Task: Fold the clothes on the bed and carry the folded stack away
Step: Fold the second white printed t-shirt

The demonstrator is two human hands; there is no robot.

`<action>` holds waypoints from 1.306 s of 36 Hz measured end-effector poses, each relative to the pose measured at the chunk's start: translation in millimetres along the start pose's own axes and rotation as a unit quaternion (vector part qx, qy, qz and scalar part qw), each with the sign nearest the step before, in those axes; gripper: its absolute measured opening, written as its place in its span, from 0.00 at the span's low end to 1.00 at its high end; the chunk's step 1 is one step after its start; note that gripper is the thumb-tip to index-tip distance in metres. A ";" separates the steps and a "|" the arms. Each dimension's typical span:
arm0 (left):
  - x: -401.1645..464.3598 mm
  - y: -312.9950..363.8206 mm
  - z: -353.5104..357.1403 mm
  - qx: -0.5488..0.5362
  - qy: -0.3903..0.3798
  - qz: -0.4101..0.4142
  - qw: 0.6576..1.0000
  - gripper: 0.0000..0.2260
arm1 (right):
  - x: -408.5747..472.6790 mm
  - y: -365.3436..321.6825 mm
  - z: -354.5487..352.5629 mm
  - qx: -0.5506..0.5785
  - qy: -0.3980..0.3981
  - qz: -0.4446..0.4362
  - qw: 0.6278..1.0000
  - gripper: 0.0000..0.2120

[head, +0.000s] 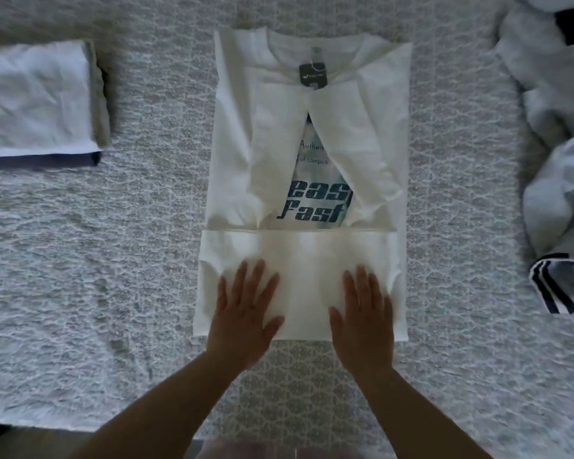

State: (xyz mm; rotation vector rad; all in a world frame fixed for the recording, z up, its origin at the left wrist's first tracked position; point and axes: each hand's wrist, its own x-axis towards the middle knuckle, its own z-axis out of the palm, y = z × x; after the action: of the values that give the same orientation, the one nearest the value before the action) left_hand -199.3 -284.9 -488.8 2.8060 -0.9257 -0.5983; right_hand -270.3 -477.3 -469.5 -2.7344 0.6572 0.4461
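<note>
A white T-shirt (305,134) with dark printed lettering lies flat in the middle of the bed, both sleeves folded inward over the print. Its bottom part (302,256) is folded up over the lower body. My left hand (246,309) lies flat with spread fingers on the left side of that folded flap. My right hand (362,313) presses flat on its right side. Neither hand grips the cloth. A folded stack (37,101) of white, beige and dark garments sits at the far left.
A patterned grey-white bedspread (130,260) covers the bed. A heap of unfolded clothes (557,127), white and with dark stripes, lies along the right edge. The bed's near edge runs along the bottom left.
</note>
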 end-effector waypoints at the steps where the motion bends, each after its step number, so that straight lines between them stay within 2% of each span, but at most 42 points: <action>1: -3.1 -1.4 4.9 0.005 -0.003 0.007 1.000 0.30 | -4.5 4.3 3.4 -0.005 0.014 -0.004 1.000 0.30; 4: -4.2 -9.5 7.3 0.025 -0.009 0.032 0.999 0.29 | -13.6 16.1 6.8 -0.011 0.037 -0.022 0.999 0.25; 6: -3.8 -14.7 4.0 0.023 -0.006 0.030 0.999 0.29 | -13.3 22.1 6.4 0.013 0.052 0.008 0.999 0.25; 7: -4.3 -17.0 2.5 0.011 0.006 0.008 1.000 0.29 | -11.4 23.3 4.5 0.023 0.056 0.039 0.997 0.27; 9: -7.1 -19.1 -0.3 -0.032 0.052 -0.085 0.995 0.30 | -5.8 25.1 -1.3 0.043 0.056 0.113 0.991 0.30; 11: -11.5 -18.3 -2.2 -0.083 0.112 -0.202 0.969 0.29 | 0.7 28.7 -6.2 0.075 0.057 0.189 0.977 0.30; 14: -18.5 -17.0 -6.9 -0.182 0.162 -0.336 0.910 0.28 | 8.4 34.6 -10.6 0.189 0.073 0.296 0.933 0.21; 16: -22.6 -17.3 -11.7 -0.244 0.158 -0.405 0.867 0.26 | 12.0 39.2 -12.9 0.233 0.061 0.345 0.907 0.15; 18: -26.3 -17.0 -14.4 -0.286 0.142 -0.456 0.831 0.19 | 13.1 44.5 -13.8 0.235 0.037 0.355 0.904 0.13; 20: -28.0 -16.6 -14.5 -0.295 0.121 -0.479 0.818 0.14 | 12.1 48.9 -14.4 0.234 0.017 0.349 0.907 0.16; 23: -25.4 -20.7 -13.3 -0.280 0.098 -0.476 0.828 0.12 | 9.7 55.7 -13.7 0.221 -0.025 0.338 0.915 0.19; 26: -24.0 -28.8 -12.4 -0.243 0.084 -0.445 0.858 0.13 | 6.4 64.1 -13.5 0.186 -0.062 0.312 0.930 0.21; 32: -28.3 -40.1 -13.9 -0.125 0.043 -0.388 0.912 0.10 | -11.7 72.8 -11.0 0.143 -0.046 0.270 0.951 0.16; 38: -32.7 -46.4 -15.5 -0.068 0.042 -0.357 0.931 0.14 | -18.1 81.4 -10.5 0.123 -0.064 0.272 0.952 0.21; 41: -37.4 -51.5 -13.3 -0.048 0.003 -0.400 0.915 0.14 | -16.4 84.2 -13.5 0.106 -0.092 0.270 0.952 0.23; 44: -41.7 -50.9 -13.2 -0.105 0.038 -0.446 0.888 0.09 | -18.2 79.3 -17.3 0.112 -0.021 0.284 0.952 0.16; 45: -43.1 -48.8 -13.0 -0.121 0.073 -0.432 0.891 0.09 | -19.7 76.6 -19.5 0.118 0.028 0.277 0.953 0.13; 47: -45.0 -38.8 -15.5 -0.093 0.132 -0.334 0.929 0.14 | -23.7 69.8 -22.7 0.112 0.099 0.199 0.969 0.14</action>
State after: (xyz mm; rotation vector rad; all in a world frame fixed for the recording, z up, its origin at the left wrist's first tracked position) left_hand -204.9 -227.0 -469.1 2.8801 0.1539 -0.3231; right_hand -318.7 -535.6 -454.8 -2.4492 1.2387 0.1677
